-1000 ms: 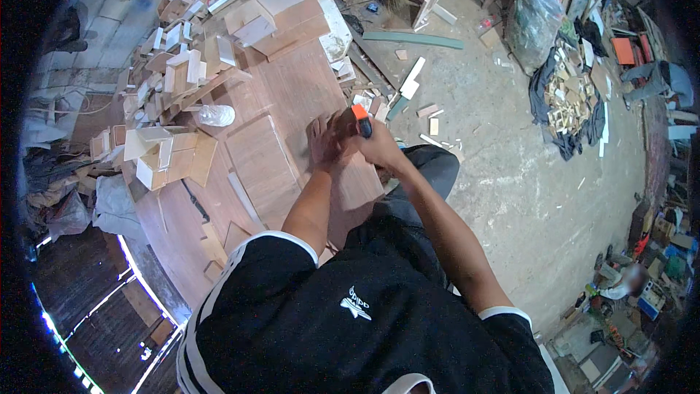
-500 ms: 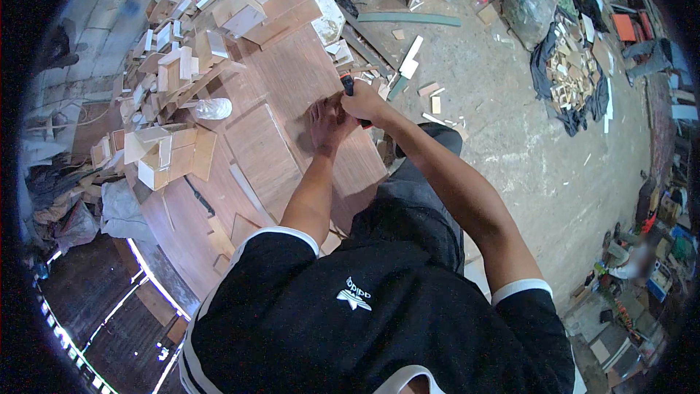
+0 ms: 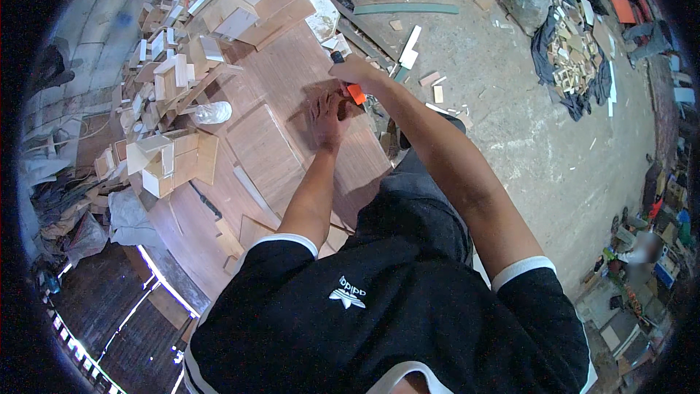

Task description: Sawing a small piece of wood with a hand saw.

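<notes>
On a reddish-brown wooden board [image 3: 288, 58], my left hand [image 3: 328, 122] lies flat with its fingers spread and nothing in it. Just beyond it, by the board's right edge, my right hand [image 3: 355, 71] is wrapped round an orange-and-black hand tool [image 3: 356, 93]. A dark end of that tool pokes out past the fist, and an orange part shows below it; its exact kind is hidden by the hand. Another flat wooden panel [image 3: 262, 142] lies to the left of my left hand.
Small wooden box assemblies [image 3: 171, 157] crowd the left side, beside a clear plastic cup-like container [image 3: 213, 112]. A dark bar-like tool [image 3: 205, 201] lies nearer. Wood offcuts [image 3: 410, 45] and a green strip [image 3: 408, 9] are on the floor, with a scrap pile [image 3: 572, 51] at right.
My right hand has moved slightly away and left, turning the tool so more orange shows. It has parted from my left hand, which stays on the board. The view has shifted slightly.
</notes>
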Available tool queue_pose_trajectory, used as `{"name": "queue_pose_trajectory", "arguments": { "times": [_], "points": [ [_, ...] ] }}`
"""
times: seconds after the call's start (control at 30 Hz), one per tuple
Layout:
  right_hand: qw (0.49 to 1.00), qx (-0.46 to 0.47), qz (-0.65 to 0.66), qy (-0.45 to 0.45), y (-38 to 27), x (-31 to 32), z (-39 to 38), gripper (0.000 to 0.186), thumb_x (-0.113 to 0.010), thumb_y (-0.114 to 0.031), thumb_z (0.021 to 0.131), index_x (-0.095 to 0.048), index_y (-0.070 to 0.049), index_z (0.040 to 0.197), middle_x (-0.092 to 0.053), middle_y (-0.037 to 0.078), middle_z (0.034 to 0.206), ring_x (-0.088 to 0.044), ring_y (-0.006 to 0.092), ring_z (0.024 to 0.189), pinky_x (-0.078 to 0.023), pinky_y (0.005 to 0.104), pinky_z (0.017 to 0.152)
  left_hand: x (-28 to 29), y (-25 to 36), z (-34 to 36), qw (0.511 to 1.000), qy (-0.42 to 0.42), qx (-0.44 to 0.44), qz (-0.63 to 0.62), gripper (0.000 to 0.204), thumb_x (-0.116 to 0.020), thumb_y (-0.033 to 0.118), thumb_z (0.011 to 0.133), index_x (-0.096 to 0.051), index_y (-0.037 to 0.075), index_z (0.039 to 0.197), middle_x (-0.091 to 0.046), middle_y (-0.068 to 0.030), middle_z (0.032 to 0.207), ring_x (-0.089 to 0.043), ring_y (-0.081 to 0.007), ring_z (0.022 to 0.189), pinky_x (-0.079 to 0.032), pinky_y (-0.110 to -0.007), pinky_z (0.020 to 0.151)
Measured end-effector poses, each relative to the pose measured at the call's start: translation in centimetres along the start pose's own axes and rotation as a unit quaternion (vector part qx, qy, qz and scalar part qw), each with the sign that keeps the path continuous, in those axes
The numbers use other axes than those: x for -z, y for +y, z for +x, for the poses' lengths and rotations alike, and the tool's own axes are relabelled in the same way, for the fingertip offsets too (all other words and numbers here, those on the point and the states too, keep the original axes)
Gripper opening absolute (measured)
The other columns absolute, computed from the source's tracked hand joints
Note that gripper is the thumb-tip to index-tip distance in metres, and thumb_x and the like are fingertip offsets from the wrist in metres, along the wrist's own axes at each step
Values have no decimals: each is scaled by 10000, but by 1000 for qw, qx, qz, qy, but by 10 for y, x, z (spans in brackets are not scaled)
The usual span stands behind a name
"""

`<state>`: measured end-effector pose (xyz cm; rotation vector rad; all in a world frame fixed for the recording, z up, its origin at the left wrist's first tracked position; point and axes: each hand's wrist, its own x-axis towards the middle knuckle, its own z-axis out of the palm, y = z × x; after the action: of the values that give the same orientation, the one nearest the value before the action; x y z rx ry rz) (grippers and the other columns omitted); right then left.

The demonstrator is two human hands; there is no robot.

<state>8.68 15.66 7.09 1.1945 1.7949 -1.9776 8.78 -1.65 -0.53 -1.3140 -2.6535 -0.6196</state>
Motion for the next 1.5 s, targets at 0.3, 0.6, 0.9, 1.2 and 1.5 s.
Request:
{"name": "queue_pose_trajectory", "arguments": {
  "times": [0.3, 0.6, 0.9, 1.2, 1.5],
  "points": [
    [985, 94, -146, 18, 10, -18, -87, 348, -628, -201, 718, -634, 20, 985, -667, 248, 841, -679, 382, 830, -540, 429, 706, -4, -22, -12, 998, -64, 15, -11, 491, -684, 349, 749, -576, 158, 1188, -540, -128, 1181, -477, -346, 1151, -353, -484, 1017],
    [974, 210, -62, 55, 34, -25, -214, 336, -583, -25, 767, -514, 3, 1095, -548, 238, 702, -601, 379, 674, -461, 411, 626, -2, -31, -12, 996, -71, -4, 45, 754, -701, 482, 685, -476, 202, 1347, -469, -83, 1240, -423, -292, 1187, -332, -451, 1031],
    [990, 136, -41, -7, 11, -14, -310, 412, -642, -11, 760, -376, 30, 1073, -517, 296, 612, -571, 501, 677, -434, 522, 566, -2, -22, -11, 993, -103, 35, 47, 711, -648, 417, 778, -412, 215, 1418, -444, -121, 1260, -421, -316, 1192, -316, -473, 1043],
    [986, 166, -27, 12, -5, -10, -333, 426, -637, -11, 776, -385, 28, 1118, -556, 298, 675, -588, 499, 704, -451, 517, 568, 23, 5, -1, 995, -89, 40, 4, 567, -609, 399, 833, -489, 200, 1351, -466, -100, 1251, -436, -302, 1181, -330, -462, 1038],
    [947, 287, -102, 102, 75, -32, -206, 368, -576, 19, 748, -506, 20, 1109, -567, 237, 727, -604, 390, 655, -483, 400, 629, 14, 1, 8, 998, -44, 9, 50, 486, -567, 408, 860, -538, 196, 1297, -529, -66, 1188, -477, -267, 1156, -339, -459, 1036]
  ]
}}
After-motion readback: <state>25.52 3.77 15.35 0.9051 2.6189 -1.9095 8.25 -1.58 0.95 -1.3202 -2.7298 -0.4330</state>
